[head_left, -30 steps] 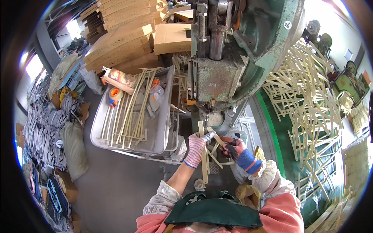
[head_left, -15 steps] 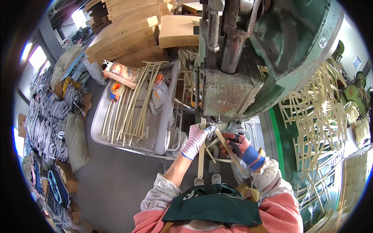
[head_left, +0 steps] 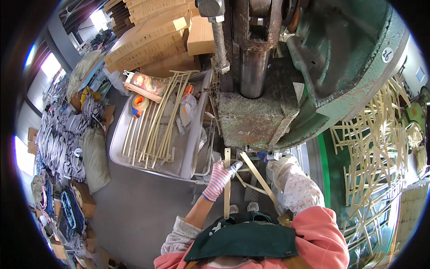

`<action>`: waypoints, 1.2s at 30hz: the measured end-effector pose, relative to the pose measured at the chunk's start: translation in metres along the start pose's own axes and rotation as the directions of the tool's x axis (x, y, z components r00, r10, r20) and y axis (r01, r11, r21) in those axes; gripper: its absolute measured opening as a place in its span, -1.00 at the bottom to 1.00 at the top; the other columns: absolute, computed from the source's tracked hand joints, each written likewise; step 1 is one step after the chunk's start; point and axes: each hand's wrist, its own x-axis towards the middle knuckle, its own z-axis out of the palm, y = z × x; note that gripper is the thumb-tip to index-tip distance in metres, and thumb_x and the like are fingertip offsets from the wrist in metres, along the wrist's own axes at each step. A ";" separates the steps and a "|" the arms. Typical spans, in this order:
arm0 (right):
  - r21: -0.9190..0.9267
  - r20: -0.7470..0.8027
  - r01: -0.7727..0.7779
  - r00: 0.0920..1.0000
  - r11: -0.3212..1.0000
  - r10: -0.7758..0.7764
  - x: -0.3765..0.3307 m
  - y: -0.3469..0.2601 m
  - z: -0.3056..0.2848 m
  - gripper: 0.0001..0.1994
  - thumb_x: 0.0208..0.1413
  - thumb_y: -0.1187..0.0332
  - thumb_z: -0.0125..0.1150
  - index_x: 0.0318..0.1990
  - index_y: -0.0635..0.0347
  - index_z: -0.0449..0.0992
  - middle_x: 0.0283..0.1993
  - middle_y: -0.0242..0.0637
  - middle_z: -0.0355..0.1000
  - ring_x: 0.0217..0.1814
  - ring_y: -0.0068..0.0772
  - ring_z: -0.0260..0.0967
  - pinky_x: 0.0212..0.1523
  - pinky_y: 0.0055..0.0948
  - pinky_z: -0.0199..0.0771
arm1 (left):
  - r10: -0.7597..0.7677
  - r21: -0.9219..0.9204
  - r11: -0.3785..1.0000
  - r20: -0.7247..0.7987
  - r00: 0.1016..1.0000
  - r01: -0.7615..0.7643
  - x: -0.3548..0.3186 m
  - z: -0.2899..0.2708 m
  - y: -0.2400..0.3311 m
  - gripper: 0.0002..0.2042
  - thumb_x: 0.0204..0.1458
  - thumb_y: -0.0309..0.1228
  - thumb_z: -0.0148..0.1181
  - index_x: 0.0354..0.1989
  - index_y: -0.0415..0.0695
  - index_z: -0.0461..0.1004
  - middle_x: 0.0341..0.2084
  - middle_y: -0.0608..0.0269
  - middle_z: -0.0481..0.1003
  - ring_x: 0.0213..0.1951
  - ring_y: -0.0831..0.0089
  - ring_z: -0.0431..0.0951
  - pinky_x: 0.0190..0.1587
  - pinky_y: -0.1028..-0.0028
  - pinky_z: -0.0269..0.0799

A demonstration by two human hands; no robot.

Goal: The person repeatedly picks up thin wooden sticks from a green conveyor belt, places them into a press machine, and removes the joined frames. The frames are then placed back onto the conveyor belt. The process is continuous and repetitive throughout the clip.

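Note:
My left hand (head_left: 218, 179), in a pink-and-white striped glove with grey fingertips, is closed around a flat cream strip (head_left: 227, 197). The strip stands lengthwise toward me and has a small hole near its far end. A second cream strip (head_left: 260, 177) slants between my arms, with no finger visible on it. Under the press head (head_left: 248, 123), most of my right hand is hidden; only a bit of its blue glove cuff (head_left: 263, 156) shows past the pale patterned sleeve. What that hand touches I cannot see.
On the left, a grey cart (head_left: 117, 150) carries cream rods, a tape dispenser (head_left: 139, 104) and a printed bag (head_left: 147, 84). Cardboard boxes (head_left: 152, 45) are stacked behind it. A heap of cream frames (head_left: 371, 148) lies right of the green press body (head_left: 354, 67). Stuffed sacks (head_left: 95, 159) stand far left.
My right hand has moved away from the slanted strip and reached forward under the press head. My left hand, still on its strip, has come slightly nearer to me. The view has shifted.

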 end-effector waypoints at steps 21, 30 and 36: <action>0.234 0.101 -0.110 0.991 0.966 0.089 -0.011 -0.050 0.029 -0.82 0.13 0.33 0.07 -0.23 0.20 0.53 -0.36 -0.31 0.48 -0.33 -0.38 0.41 -0.29 -0.35 0.43 | 0.504 0.177 0.852 -0.020 0.864 -0.493 0.001 0.006 -0.027 -0.54 0.14 -0.41 0.01 0.21 -0.24 0.13 -0.26 0.27 0.43 -0.27 0.58 0.38 -0.17 0.54 0.34; -0.147 -0.167 0.055 0.983 0.988 -0.080 -0.045 -0.045 0.058 -0.71 0.19 0.28 0.00 0.00 0.17 0.44 -0.34 -0.16 0.50 -0.26 -0.29 0.47 -0.24 -0.35 0.42 | 0.442 -0.066 0.891 -0.104 0.891 -0.449 0.012 0.011 -0.021 -0.62 0.14 -0.43 0.01 0.13 -0.27 0.26 -0.31 0.33 0.42 -0.33 0.65 0.34 -0.26 0.62 0.31; -0.039 -0.254 -0.034 0.967 0.999 0.023 -0.037 -0.014 0.064 -0.72 0.15 0.23 0.08 -0.06 0.15 0.45 -0.42 -0.16 0.49 -0.44 -0.25 0.45 -0.46 -0.31 0.38 | 0.349 -0.198 0.919 0.007 0.937 -0.341 0.016 0.005 -0.009 -0.82 0.12 -0.45 0.01 -0.14 -0.20 0.43 -0.47 0.47 0.42 -0.49 0.75 0.31 -0.43 0.69 0.25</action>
